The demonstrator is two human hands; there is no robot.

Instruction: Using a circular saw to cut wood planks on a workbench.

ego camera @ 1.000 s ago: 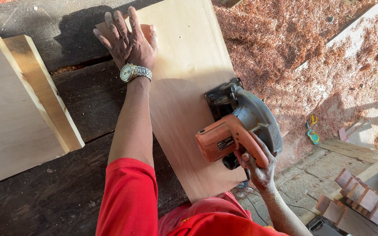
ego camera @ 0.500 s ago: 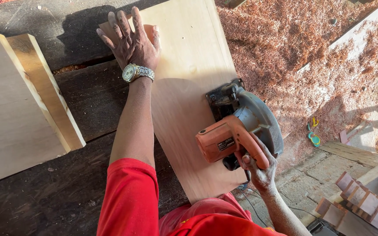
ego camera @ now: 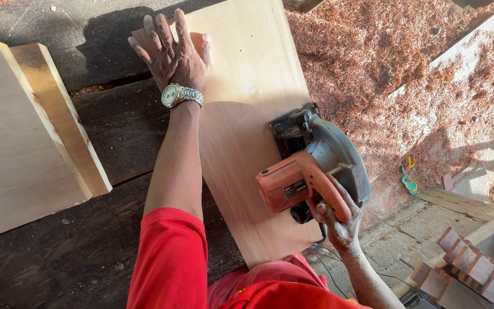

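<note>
A pale wooden board lies across a dark, weathered workbench. My left hand presses flat on the board's far left corner, fingers spread, a metal wristwatch on the wrist. My right hand grips the orange handle of a circular saw, which sits on the board's right edge with its grey blade guard hanging over the side. The blade itself is hidden under the guard.
A thick pale timber block rests on the bench at the left. Reddish sawdust covers the ground to the right. Small wood offcuts lie at the lower right, and a long plank lies in the sawdust.
The saw and both hands hold nearly the same place; only the view has shifted slightly.
</note>
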